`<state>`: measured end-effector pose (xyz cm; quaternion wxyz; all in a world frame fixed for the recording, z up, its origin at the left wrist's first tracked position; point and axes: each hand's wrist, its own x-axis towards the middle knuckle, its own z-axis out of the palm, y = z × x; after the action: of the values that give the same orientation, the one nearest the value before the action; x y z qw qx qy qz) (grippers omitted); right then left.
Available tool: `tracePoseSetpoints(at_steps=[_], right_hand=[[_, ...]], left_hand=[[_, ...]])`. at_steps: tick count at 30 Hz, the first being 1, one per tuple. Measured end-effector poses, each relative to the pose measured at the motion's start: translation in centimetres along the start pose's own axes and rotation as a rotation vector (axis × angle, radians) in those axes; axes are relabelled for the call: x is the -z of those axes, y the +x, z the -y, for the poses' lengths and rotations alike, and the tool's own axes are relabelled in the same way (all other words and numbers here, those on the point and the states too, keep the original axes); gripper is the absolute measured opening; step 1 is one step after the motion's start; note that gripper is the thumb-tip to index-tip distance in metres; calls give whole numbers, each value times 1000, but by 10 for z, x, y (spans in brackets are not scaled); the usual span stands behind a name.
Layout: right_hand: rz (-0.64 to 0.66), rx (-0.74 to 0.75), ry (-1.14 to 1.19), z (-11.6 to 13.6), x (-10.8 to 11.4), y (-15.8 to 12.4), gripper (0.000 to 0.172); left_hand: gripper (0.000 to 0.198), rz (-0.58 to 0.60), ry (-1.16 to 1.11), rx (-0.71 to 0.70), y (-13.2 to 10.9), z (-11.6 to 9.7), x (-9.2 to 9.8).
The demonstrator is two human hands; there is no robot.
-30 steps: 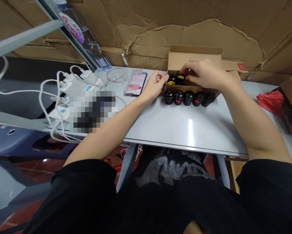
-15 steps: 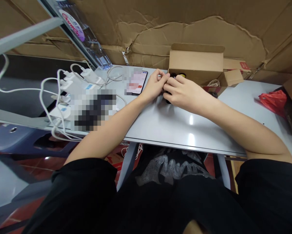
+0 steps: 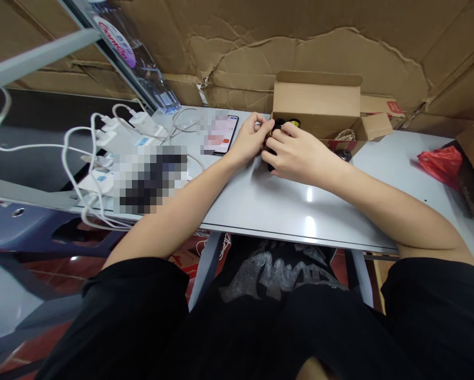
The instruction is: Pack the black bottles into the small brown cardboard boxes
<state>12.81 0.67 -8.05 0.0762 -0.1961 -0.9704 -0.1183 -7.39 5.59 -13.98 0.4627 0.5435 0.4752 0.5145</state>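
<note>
On the table [image 3: 260, 211] stands the box [image 3: 318, 100], its lid raised. The left hand [image 3: 251, 138] is at its left corner, fingers curled; whether it grips I cannot tell. Bracing that corner would suit. The right hand [image 3: 294, 153] bends over the front left, its hold hidden; a light, straight touch should spare neighbours. Black pieces [image 3: 279, 122] sit inside the left end; one more piece [image 3: 344, 154] is in front.
</note>
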Motion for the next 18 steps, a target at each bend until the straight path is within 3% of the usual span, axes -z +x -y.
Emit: tracePoseSetpoints(at_steps=[3, 7, 11, 15, 18], right_hand=[[16, 6, -41, 5, 2, 0, 21], [15, 161, -138, 11, 6, 2, 41], [85, 161, -158, 19, 7, 3, 21], [51, 62, -181, 24, 4, 5, 20], [38, 102, -161, 24, 2, 6, 19]], left_hand=[[46, -5, 28, -4, 3, 2, 0], [40, -5, 43, 5, 3, -1, -2], [40, -8, 46, -3, 3, -1, -3], [45, 7, 48, -4, 3, 1, 0], [49, 5, 85, 22, 3, 3, 1]])
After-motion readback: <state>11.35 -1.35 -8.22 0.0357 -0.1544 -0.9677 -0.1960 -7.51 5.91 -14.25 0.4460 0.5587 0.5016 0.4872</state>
